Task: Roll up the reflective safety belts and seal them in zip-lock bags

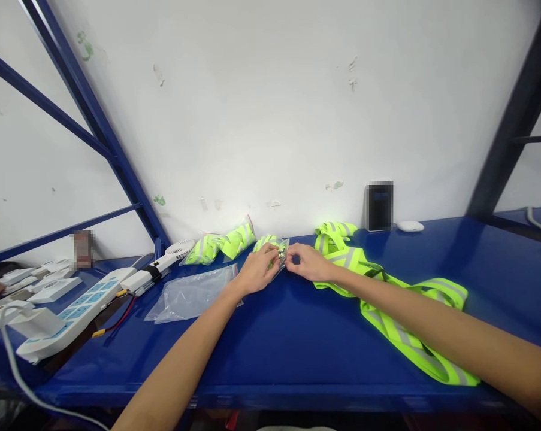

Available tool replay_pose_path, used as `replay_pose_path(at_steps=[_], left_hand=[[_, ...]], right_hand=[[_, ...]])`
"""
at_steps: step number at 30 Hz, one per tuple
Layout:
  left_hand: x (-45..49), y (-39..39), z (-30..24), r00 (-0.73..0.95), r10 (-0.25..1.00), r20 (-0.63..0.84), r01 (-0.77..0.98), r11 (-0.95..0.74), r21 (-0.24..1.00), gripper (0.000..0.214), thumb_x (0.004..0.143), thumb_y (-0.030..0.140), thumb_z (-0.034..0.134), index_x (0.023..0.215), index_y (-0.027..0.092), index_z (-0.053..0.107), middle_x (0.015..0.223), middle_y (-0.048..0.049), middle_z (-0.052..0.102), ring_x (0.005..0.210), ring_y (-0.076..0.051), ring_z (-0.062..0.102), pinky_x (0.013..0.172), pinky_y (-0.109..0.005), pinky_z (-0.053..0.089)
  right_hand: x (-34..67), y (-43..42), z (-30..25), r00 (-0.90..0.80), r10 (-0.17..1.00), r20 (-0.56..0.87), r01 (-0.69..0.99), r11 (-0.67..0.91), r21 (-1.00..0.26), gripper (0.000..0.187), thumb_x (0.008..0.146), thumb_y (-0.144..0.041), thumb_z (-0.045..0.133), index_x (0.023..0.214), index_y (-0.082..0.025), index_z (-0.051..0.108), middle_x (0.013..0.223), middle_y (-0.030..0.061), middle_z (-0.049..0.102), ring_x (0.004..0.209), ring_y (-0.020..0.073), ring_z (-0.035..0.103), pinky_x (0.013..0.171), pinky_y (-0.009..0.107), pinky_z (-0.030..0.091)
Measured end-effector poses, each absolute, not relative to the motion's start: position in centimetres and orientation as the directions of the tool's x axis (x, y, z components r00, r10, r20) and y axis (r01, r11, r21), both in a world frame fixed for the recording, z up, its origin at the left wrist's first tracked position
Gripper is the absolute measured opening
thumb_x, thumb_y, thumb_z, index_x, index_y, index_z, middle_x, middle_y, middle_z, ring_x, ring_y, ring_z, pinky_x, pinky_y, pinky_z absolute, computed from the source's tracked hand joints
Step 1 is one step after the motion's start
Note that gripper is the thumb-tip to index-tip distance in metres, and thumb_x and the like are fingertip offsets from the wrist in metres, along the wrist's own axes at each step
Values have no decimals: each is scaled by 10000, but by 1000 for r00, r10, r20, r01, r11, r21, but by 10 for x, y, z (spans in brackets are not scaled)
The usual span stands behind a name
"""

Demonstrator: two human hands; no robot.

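Note:
My left hand and my right hand meet over the middle of the blue bench. Both pinch a small clear bag with a folded neon-yellow reflective strap inside. The fingers of both hands are closed on the bag's edge. Under my right forearm lies a long, loose neon-yellow reflective strap spread across the bench. An empty clear zip bag lies flat just left of my left hand.
Two bagged neon straps rest by the wall. A small white fan, a white power strip and cables sit at the left. A dark device and a white oval object stand at the back right. Blue rack posts frame both sides.

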State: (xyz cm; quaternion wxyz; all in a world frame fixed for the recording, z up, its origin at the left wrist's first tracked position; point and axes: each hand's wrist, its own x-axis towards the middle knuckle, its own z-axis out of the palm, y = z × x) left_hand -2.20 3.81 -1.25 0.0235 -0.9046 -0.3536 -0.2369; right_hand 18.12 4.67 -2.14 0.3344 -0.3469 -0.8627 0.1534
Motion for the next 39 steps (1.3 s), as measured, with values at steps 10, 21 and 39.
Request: replay_pose_path(at_steps=[10, 21, 39], left_hand=[[-41, 57, -21, 407, 717, 565, 608, -675, 418, 190, 886, 203, 426, 712, 205, 349, 646, 42, 422, 604, -125, 402, 608, -265, 295], [-35, 55, -22, 401, 742, 537, 616, -652, 442, 214, 941, 268, 409, 740, 197, 395, 643, 51, 420, 591, -114, 389, 604, -267, 294], [-36, 44, -29, 624, 697, 353, 662, -712, 235, 776, 884, 603, 548, 1517, 238, 289, 1589, -106, 313, 1489, -300, 256, 1211, -481, 276]], right_hand=[[182, 44, -29, -579, 627, 521, 542, 773, -329, 163, 710, -106, 526, 667, -207, 407, 666, -27, 495, 596, 123, 429, 602, 251, 298], [183, 34, -18, -555, 692, 461, 818, 554, 153, 307, 995, -303, 405, 1209, -228, 611, 825, 64, 732, 628, 202, 639, 567, 288, 236], [177, 33, -16, -570, 583, 579, 765, 634, 114, 149, 842, -197, 535, 860, -181, 682, 893, 49, 711, 713, 172, 620, 648, 306, 307]])
